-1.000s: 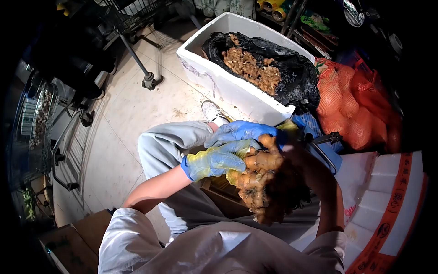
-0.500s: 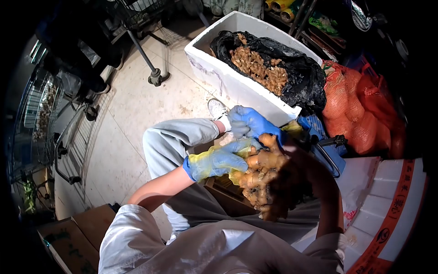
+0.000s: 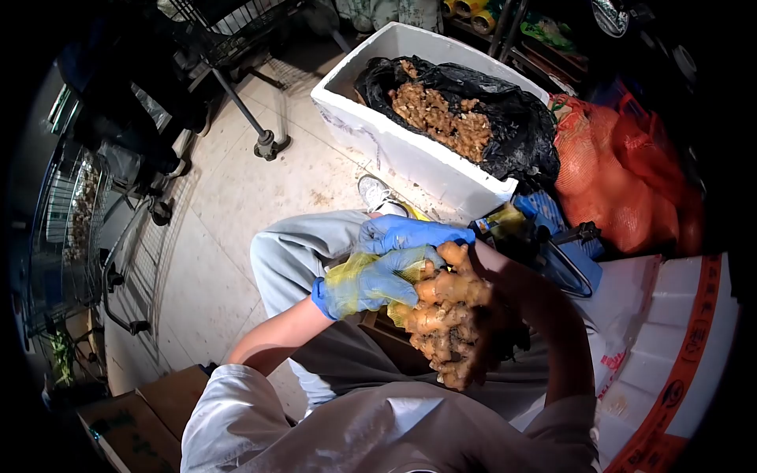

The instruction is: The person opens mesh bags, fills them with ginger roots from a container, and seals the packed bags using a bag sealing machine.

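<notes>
A large knobbly cluster of ginger root (image 3: 449, 315) hangs over my lap, its right side in shadow. My left hand (image 3: 374, 284), in a blue glove with yellow netting over it, is closed on the ginger's upper left side. Just beyond it, my right hand (image 3: 410, 234), in a blue glove, reaches across from the right above the top of the ginger. Its fingers bend down by my left hand and the netting; what they grip, if anything, is hidden.
Ahead stands a white foam box (image 3: 410, 150) with a black bag and more ginger (image 3: 441, 118). Red mesh sacks (image 3: 603, 181) are to its right. White taped boxes (image 3: 662, 331) lie at right, cardboard (image 3: 134, 426) at lower left. A person's legs (image 3: 150, 102) and wire carts (image 3: 75, 213) are at left.
My right hand has moved left and closer to my left hand, over the netting. The ginger has shifted slightly left and down. The view has turned a little.
</notes>
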`<state>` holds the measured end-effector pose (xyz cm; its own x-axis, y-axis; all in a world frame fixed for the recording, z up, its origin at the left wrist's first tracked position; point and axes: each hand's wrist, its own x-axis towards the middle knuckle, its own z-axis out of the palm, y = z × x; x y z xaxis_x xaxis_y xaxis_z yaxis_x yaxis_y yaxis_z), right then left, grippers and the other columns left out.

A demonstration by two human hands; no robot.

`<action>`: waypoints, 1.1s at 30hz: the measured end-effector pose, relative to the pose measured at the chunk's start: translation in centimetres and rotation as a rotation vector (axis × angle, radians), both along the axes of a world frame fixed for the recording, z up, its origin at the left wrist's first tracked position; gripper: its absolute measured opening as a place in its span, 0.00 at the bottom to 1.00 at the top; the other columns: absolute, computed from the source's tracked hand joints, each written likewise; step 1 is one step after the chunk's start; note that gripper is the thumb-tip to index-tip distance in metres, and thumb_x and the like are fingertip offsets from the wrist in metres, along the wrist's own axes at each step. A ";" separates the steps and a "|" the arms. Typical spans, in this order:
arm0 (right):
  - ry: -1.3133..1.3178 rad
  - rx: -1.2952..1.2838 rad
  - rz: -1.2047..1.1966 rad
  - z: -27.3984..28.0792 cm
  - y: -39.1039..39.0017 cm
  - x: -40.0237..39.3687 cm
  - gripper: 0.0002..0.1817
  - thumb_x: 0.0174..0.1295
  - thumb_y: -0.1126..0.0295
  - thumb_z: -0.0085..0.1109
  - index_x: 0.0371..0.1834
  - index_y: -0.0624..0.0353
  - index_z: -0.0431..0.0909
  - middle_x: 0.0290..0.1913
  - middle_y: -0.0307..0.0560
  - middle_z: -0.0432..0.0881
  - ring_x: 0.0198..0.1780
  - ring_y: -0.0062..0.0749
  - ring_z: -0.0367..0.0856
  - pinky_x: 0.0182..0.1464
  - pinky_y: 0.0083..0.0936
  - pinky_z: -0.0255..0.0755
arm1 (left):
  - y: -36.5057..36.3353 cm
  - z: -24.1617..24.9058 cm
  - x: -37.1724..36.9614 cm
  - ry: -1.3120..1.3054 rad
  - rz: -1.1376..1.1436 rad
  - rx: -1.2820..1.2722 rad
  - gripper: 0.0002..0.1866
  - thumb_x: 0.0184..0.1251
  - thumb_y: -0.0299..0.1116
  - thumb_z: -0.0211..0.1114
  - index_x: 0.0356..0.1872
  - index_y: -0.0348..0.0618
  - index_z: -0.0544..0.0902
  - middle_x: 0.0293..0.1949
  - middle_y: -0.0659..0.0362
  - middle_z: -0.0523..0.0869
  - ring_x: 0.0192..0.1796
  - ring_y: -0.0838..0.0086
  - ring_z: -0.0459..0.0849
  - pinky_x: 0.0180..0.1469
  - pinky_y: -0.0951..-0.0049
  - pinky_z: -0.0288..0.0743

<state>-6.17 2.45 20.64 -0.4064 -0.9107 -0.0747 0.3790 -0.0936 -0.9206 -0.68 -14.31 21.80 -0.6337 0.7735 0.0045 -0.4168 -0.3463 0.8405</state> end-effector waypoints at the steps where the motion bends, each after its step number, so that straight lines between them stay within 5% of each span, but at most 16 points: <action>1: 0.021 0.006 -0.038 -0.1 -0.1 0.2 0.18 0.61 0.66 0.42 0.51 0.66 0.64 0.45 0.45 0.71 0.47 0.23 0.68 0.53 0.17 0.60 | -0.2 0.6 0.8 -0.230 0.050 0.013 0.34 0.44 0.18 0.58 0.58 0.39 0.59 0.52 0.59 0.69 0.52 0.76 0.68 0.51 0.78 0.66; 2: 0.032 0.016 -0.064 -0.2 -0.3 0.2 0.18 0.61 0.66 0.42 0.51 0.66 0.64 0.45 0.45 0.71 0.47 0.23 0.68 0.53 0.17 0.60 | -0.4 0.9 1.2 -0.459 0.103 0.026 0.34 0.44 0.19 0.59 0.58 0.39 0.59 0.52 0.59 0.68 0.53 0.76 0.68 0.51 0.78 0.65; 5: 0.064 0.044 -0.146 -0.2 -0.7 0.3 0.19 0.61 0.66 0.41 0.51 0.66 0.63 0.46 0.45 0.70 0.48 0.23 0.67 0.53 0.17 0.59 | -1.0 -1.6 0.9 -0.412 0.026 0.032 0.34 0.45 0.21 0.59 0.58 0.39 0.59 0.53 0.58 0.68 0.54 0.75 0.67 0.52 0.78 0.65; 10: 0.039 0.061 -0.217 -0.7 -0.5 -0.3 0.19 0.61 0.65 0.40 0.51 0.65 0.63 0.48 0.45 0.69 0.50 0.23 0.67 0.54 0.17 0.59 | -1.4 -1.9 -0.1 0.089 0.114 0.002 0.31 0.45 0.29 0.63 0.54 0.35 0.63 0.49 0.56 0.71 0.51 0.73 0.70 0.54 0.76 0.63; 13: -0.117 0.029 -0.015 -2.1 0.7 -1.3 0.17 0.62 0.66 0.38 0.51 0.65 0.63 0.48 0.45 0.69 0.49 0.22 0.67 0.52 0.17 0.61 | -2.1 -3.9 0.6 -0.266 0.156 0.095 0.25 0.51 0.27 0.59 0.52 0.37 0.66 0.48 0.57 0.72 0.48 0.75 0.70 0.52 0.77 0.63; 17: -0.259 -0.080 -0.160 -2.8 2.6 0.7 0.17 0.62 0.66 0.39 0.51 0.63 0.64 0.48 0.47 0.70 0.48 0.27 0.68 0.50 0.23 0.63 | -2.0 -3.0 0.2 0.004 0.254 -0.142 0.32 0.50 0.36 0.63 0.56 0.35 0.61 0.52 0.57 0.69 0.52 0.74 0.70 0.54 0.74 0.65; 19: -0.343 -0.163 -0.309 -3.4 2.6 2.2 0.16 0.61 0.67 0.40 0.50 0.63 0.64 0.48 0.48 0.70 0.48 0.30 0.69 0.49 0.25 0.65 | -1.1 1.2 -0.5 0.599 0.351 -0.671 0.29 0.54 0.36 0.61 0.56 0.37 0.61 0.51 0.57 0.70 0.52 0.75 0.70 0.52 0.74 0.66; 21: -0.358 -0.211 -0.464 -3.9 1.5 3.5 0.16 0.61 0.67 0.41 0.50 0.62 0.64 0.48 0.49 0.70 0.47 0.32 0.69 0.48 0.28 0.66 | -0.5 -0.5 0.2 0.146 0.543 -0.066 0.26 0.57 0.34 0.57 0.56 0.38 0.61 0.50 0.58 0.70 0.51 0.75 0.70 0.50 0.75 0.68; 25: 0.033 -0.103 -0.687 -3.4 -1.5 5.1 0.16 0.60 0.68 0.42 0.50 0.61 0.64 0.48 0.51 0.70 0.46 0.37 0.70 0.46 0.33 0.69 | -0.3 -2.6 -0.6 -0.301 0.705 0.306 0.25 0.60 0.37 0.54 0.56 0.38 0.59 0.52 0.57 0.68 0.52 0.74 0.70 0.52 0.72 0.70; 26: -0.043 -0.145 -0.716 -3.7 -2.3 5.1 0.16 0.59 0.68 0.42 0.50 0.61 0.64 0.48 0.52 0.70 0.46 0.38 0.71 0.46 0.34 0.69 | -0.1 -3.1 -0.9 -0.308 0.718 0.441 0.23 0.62 0.37 0.50 0.56 0.39 0.60 0.53 0.55 0.67 0.52 0.68 0.70 0.53 0.66 0.69; 28: -1.291 -0.786 -0.638 -5.0 -3.2 4.5 0.17 0.58 0.69 0.47 0.50 0.63 0.64 0.49 0.51 0.70 0.49 0.34 0.71 0.47 0.29 0.72 | 0.5 -2.8 -1.6 -0.231 0.779 0.520 0.21 0.64 0.38 0.47 0.55 0.40 0.60 0.53 0.54 0.68 0.52 0.65 0.71 0.52 0.63 0.70; 29: -1.460 -0.845 -0.525 -5.4 -3.1 4.5 0.15 0.60 0.67 0.42 0.48 0.63 0.66 0.45 0.49 0.73 0.47 0.35 0.73 0.45 0.29 0.73 | 0.6 -2.8 -1.9 -0.228 0.776 0.520 0.21 0.64 0.38 0.47 0.55 0.40 0.60 0.53 0.54 0.68 0.52 0.65 0.71 0.52 0.63 0.70; 33: -1.198 -0.822 -0.562 -5.9 -4.3 6.3 0.18 0.61 0.61 0.41 0.48 0.61 0.66 0.46 0.48 0.73 0.46 0.34 0.73 0.44 0.28 0.73 | 0.8 -3.6 -2.5 -0.126 0.927 0.369 0.22 0.63 0.39 0.49 0.56 0.41 0.60 0.50 0.56 0.70 0.50 0.70 0.72 0.50 0.69 0.71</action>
